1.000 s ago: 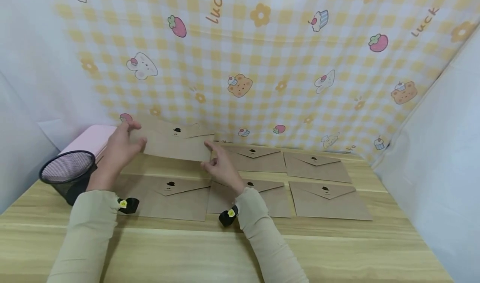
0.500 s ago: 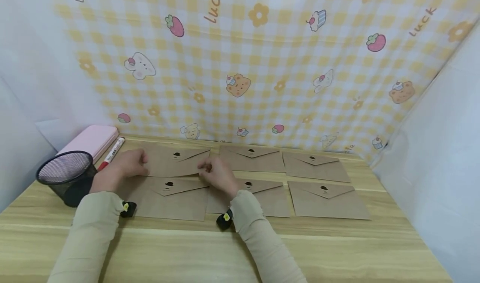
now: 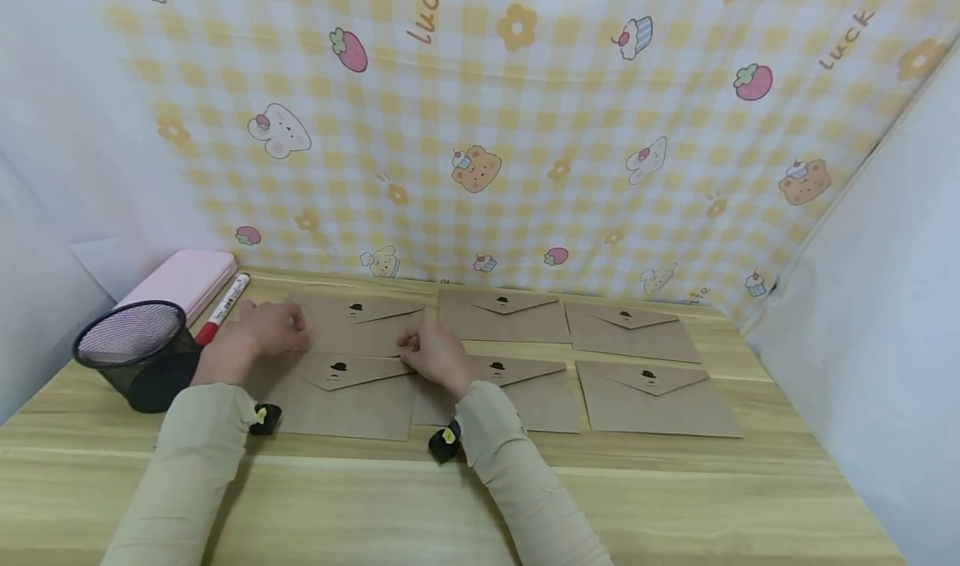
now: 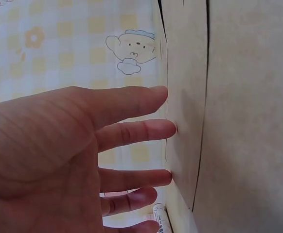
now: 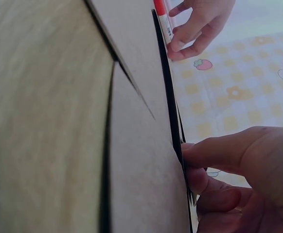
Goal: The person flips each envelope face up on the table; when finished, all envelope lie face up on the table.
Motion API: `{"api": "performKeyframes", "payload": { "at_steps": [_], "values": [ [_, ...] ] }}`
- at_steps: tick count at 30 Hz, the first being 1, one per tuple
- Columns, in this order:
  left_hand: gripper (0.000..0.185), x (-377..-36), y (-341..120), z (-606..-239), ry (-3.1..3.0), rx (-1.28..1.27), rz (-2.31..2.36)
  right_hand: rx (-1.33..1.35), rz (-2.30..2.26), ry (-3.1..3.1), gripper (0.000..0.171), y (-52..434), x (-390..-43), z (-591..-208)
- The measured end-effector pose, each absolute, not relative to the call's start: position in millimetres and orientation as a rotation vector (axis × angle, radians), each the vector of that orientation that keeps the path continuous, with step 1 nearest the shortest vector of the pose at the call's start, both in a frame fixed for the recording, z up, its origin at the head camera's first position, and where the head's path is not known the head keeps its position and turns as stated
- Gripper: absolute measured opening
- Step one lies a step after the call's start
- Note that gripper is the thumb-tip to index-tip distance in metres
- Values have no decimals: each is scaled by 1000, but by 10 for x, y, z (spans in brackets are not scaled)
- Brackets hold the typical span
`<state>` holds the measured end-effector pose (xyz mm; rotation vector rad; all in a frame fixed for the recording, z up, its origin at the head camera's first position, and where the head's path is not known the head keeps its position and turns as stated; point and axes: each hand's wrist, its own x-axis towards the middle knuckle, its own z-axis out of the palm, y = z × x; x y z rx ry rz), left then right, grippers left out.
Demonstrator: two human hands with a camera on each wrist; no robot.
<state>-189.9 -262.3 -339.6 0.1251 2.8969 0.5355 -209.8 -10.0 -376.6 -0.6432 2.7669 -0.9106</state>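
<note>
A brown kraft envelope (image 3: pixel 348 334) with a small printed hat lies at the back left of the table, flap side up. At its near right corner my right hand (image 3: pixel 437 353) pinches the edge between thumb and index finger; the right wrist view shows this thumb (image 5: pixel 219 150) at the paper's edge. My left hand (image 3: pixel 262 330) is at the envelope's left end. In the left wrist view its fingers (image 4: pixel 136 133) are extended and spread, fingertips right at the paper. Directly in front lies another envelope (image 3: pixel 337 412), its left part hidden behind my left hand.
More matching envelopes (image 3: pixel 506 326) lie in two rows to the right. At the left stand a black mesh pen holder (image 3: pixel 161 374) and a pink box-like item (image 3: pixel 180 278), with a red-and-white marker (image 3: pixel 228 299) beside them. A checked curtain (image 3: pixel 555 132) closes off the back.
The envelope held up between both hands has come down flat into the back row's left place. Since then it has slid slightly right and nearer, both hands moving with it.
</note>
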Motion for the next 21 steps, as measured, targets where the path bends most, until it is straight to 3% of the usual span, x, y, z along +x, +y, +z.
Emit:
{"api": "performKeyframes", "payload": {
  "at_steps": [21],
  "values": [
    [17, -1934, -2665, -3472, 2916, 176, 577, -643, -784, 2813, 14, -114, -2089, -3763]
  ]
}}
